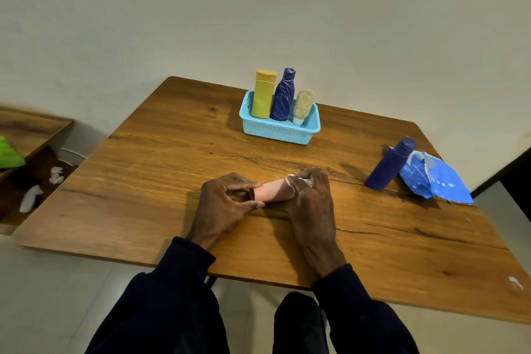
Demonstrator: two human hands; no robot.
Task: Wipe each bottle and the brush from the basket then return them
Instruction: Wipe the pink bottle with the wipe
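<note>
A pink bottle (pixel 273 190) with a dark cap lies sideways low over the wooden table (pixel 143 181). My left hand (pixel 227 204) pinches its cap end. My right hand (pixel 311 198) wraps a white wipe (pixel 300 179) around its other end. At the back stands a light blue basket (pixel 280 129) holding a yellow bottle (pixel 263 93), a dark blue patterned bottle (pixel 284 95) and a cream brush (pixel 303 106). A plain dark blue bottle (pixel 390 165) stands outside the basket at the right.
A blue wipes packet (pixel 434 178) lies against the plain blue bottle near the table's right edge. Used white wipes (pixel 30 198) lie on the floor at the left, beside a low wooden shelf (pixel 28 129) with something green on it. A wall stands behind the table.
</note>
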